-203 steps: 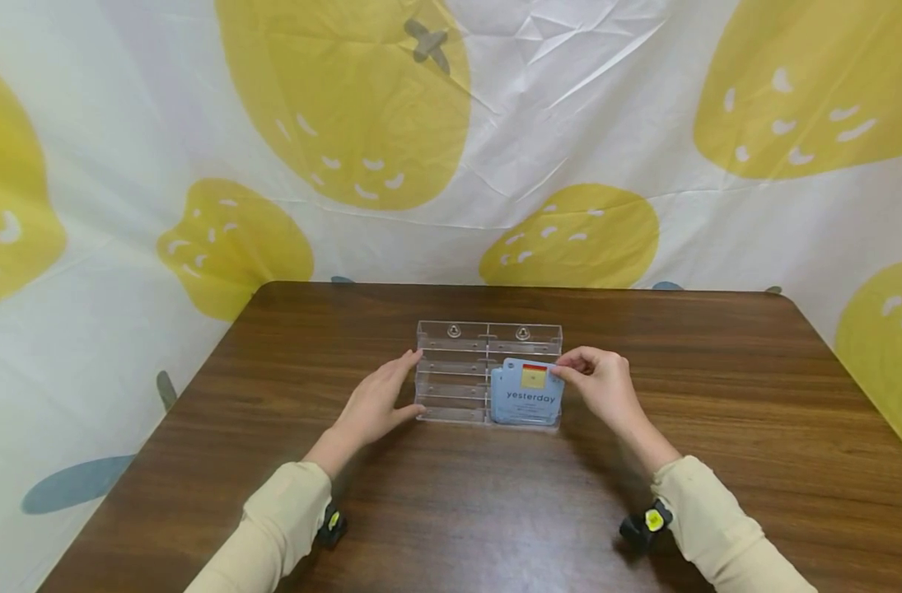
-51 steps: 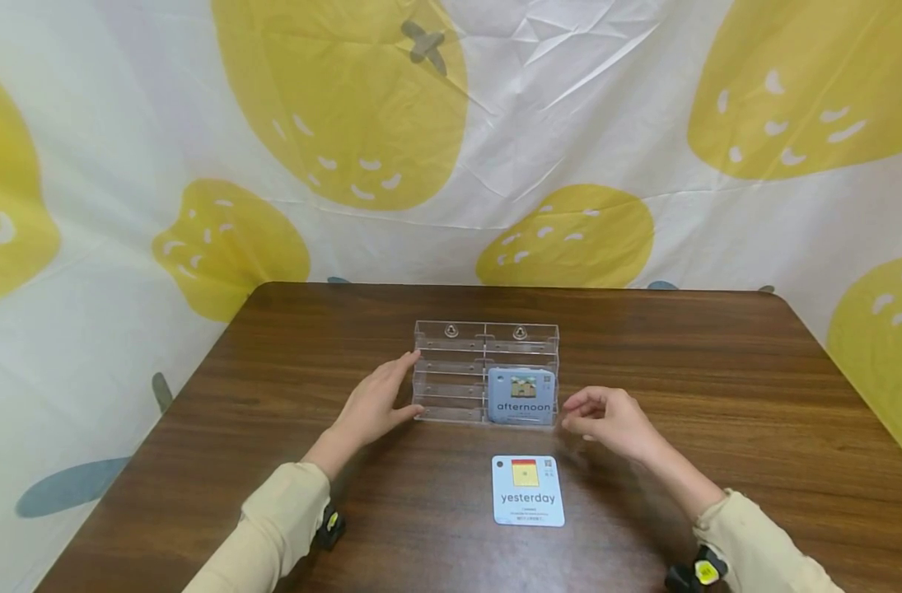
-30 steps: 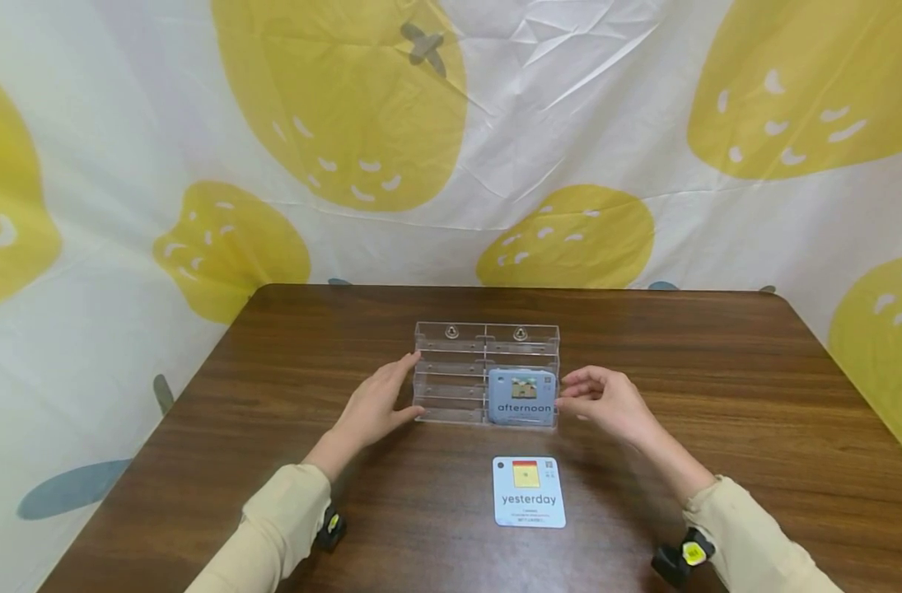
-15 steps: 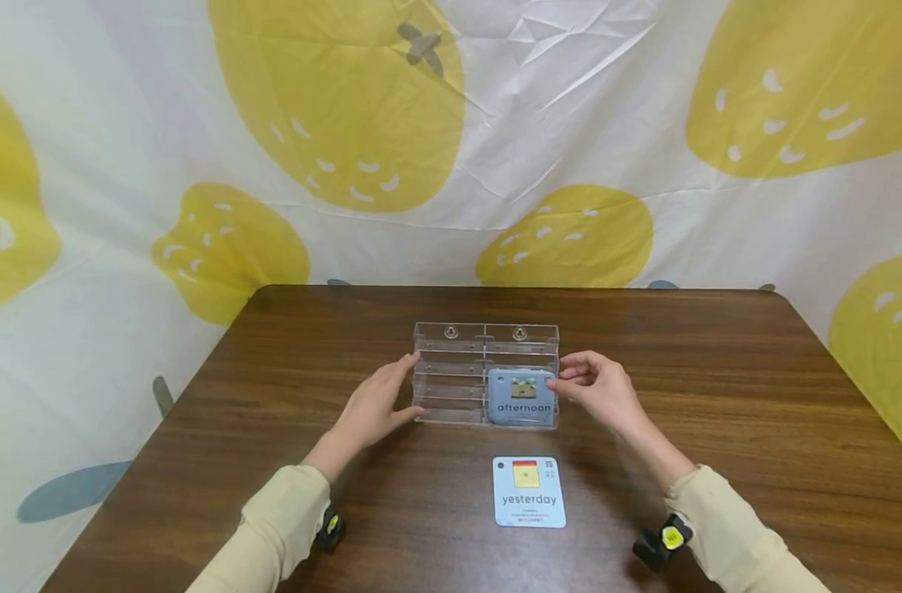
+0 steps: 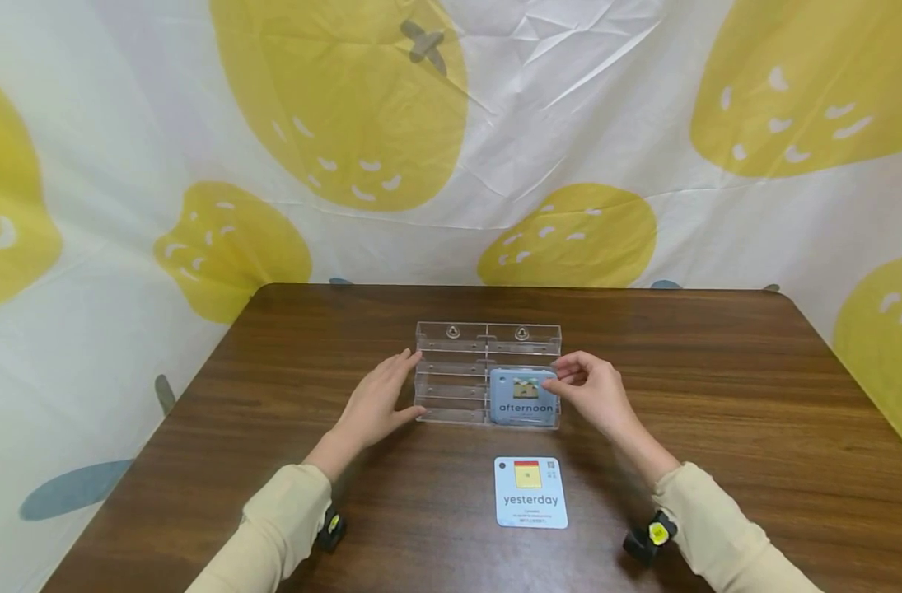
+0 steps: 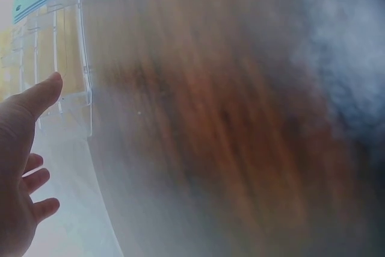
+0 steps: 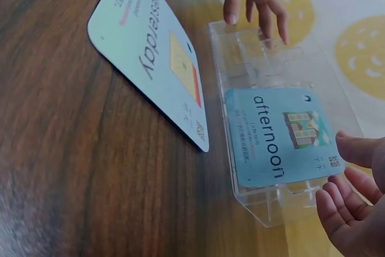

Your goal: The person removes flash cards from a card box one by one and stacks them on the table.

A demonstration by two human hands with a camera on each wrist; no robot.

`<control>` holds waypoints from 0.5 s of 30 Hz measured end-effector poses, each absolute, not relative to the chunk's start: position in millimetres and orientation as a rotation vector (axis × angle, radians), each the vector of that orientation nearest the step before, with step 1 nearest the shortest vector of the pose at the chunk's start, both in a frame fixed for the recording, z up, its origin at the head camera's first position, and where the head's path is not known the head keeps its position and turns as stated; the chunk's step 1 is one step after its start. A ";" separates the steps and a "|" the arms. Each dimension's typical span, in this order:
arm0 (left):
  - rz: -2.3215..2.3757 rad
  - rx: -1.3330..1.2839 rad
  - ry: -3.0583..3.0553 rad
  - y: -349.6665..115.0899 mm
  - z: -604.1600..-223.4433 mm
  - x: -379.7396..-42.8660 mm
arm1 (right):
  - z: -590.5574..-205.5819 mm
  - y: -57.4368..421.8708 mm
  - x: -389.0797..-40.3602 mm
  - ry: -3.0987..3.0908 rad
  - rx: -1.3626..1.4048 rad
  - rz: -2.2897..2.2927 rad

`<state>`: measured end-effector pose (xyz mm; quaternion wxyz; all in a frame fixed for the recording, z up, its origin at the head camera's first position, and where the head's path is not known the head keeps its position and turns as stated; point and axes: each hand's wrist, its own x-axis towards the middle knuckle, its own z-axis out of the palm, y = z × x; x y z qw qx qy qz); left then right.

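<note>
A transparent, tiered card holder [image 5: 451,392] with two columns stands mid-table. In its right column sits a blue flash card [image 5: 521,395] marked "afternoon", with edges of more cards behind it in the left wrist view. My right hand [image 5: 595,395] pinches this card's upper right corner, thumb on the front and fingers behind the edge. My left hand [image 5: 372,403] rests against the holder's left side, thumb and fingers extended, holding nothing. In front of the holder a "yesterday" flash card [image 5: 530,492] lies face up on the table.
The brown wood-grain table [image 5: 717,395] has a rounded far edge. Behind and beside it hangs a white cloth [image 5: 391,247] printed with yellow lemons. A dark wrist camera [image 5: 651,537] sits at each sleeve.
The "yesterday" card came out of the holder and lies on the table, exposing "afternoon". My right hand then rose from beside the holder to that card's corner. The left hand stayed put.
</note>
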<state>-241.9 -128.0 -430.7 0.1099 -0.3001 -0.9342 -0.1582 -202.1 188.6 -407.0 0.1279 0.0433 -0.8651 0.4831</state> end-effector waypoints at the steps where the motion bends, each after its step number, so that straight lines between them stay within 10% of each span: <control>1: -0.461 -0.880 -2.741 -128.3 -430.7 -241.9 | -407.5 187.8 -202.6 -2.516 0.141 1.398; 15: -0.395 -0.843 -2.740 -128.2 -430.8 -242.4 | -414.8 190.2 -209.6 -2.504 0.251 1.316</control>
